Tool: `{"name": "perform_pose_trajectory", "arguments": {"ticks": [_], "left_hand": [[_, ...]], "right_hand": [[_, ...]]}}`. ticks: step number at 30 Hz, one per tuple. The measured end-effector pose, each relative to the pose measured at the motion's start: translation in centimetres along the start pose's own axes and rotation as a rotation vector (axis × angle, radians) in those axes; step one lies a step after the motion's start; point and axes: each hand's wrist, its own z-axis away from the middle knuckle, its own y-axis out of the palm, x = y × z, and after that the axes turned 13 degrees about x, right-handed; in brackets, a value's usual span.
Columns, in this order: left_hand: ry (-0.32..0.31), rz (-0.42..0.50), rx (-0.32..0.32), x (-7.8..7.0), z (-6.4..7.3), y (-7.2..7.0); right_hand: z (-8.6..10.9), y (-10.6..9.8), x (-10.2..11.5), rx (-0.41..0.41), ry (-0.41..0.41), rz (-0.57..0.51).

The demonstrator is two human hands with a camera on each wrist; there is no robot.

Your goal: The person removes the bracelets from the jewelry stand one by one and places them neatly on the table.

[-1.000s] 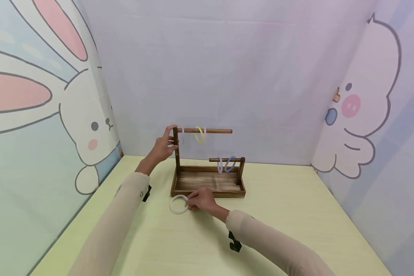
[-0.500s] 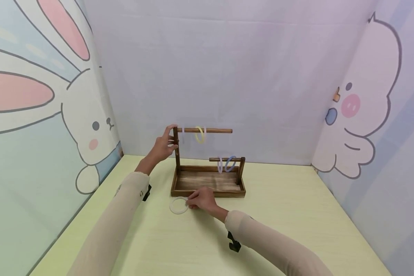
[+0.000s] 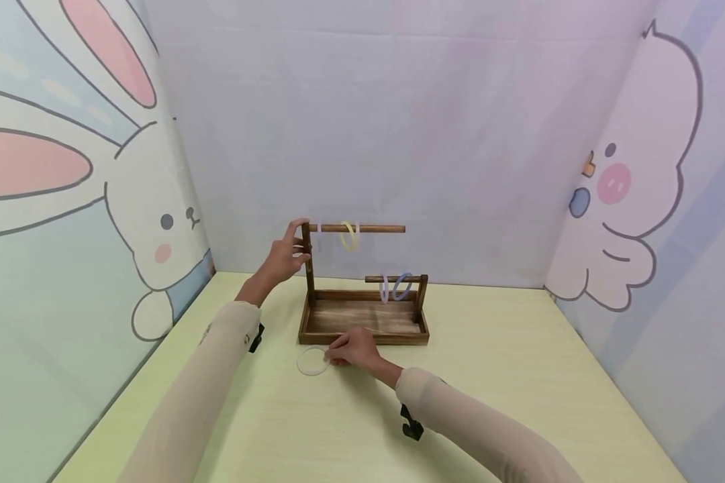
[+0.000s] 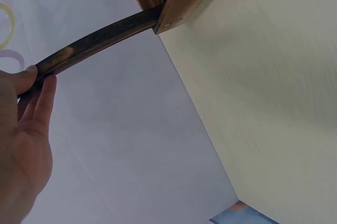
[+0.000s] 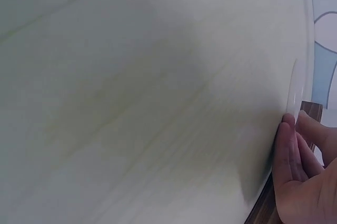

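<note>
In the head view, my left hand grips the upper part of the tall dark post of a wooden bangle stand. The left wrist view has the thumb and fingers of that hand around the post. Just in front of the stand's tray, my right hand pinches the right edge of a white bangle low over the table. Seen from the right wrist, this bangle appears almost edge-on between thumb and fingers. Whether it touches the table I cannot tell.
On the upper bar hang a yellow bangle and two pale ones. The lower bar carries a pale purple bangle and a blue bangle. Behind the table stands a pale fabric wall.
The white bangle's far edge has tipped down slightly, so it lies flatter. Both hands have stayed nearly where they were.
</note>
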Motion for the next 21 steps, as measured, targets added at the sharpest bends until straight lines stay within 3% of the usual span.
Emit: {"name": "perform_pose_trajectory", "arguments": {"ticks": [10,17,21], "left_hand": [[-0.010,-0.011,0.007,0.3,-0.2,-0.1],[-0.011,-0.020,-0.001,0.8,-0.4,0.0],[0.003,-0.022,0.007,0.8,-0.5,0.1]], "right_hand": [[0.5,-0.8,0.6,0.038,-0.020,0.003],[0.4,-1.5,0.9,0.004,-0.072,0.137],[0.4,-2.2,1.5,0.023,-0.075,0.075]]}}
